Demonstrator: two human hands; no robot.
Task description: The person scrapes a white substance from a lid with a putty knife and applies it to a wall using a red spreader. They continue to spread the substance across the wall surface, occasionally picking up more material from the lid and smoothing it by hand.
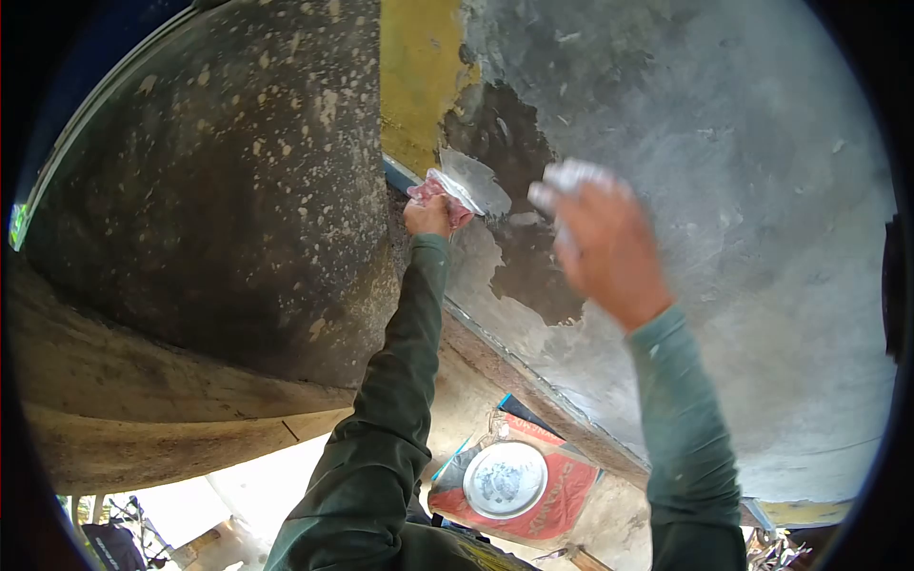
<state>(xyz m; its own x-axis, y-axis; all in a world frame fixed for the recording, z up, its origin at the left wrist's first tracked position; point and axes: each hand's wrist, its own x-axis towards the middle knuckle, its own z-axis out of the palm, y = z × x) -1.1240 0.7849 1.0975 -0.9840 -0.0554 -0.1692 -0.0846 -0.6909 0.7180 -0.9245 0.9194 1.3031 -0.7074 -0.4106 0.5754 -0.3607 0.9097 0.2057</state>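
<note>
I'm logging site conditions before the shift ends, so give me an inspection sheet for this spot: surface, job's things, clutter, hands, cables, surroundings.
Surface: grey filler-coated surface, smeared; a dark bare patch shows through; a yellow strip above it.
Job's things: flat putty blade with pale filler, pressed against the surface.
Clutter: round pale lid on a red sack below.
Hands: left hand grips the blade; right hand raised near the surface, blurred, fingertips whitened, contact unclear.
Cables: nothing seen.
Surroundings: dark speckled curved mass on the left; bright ground below.
</note>
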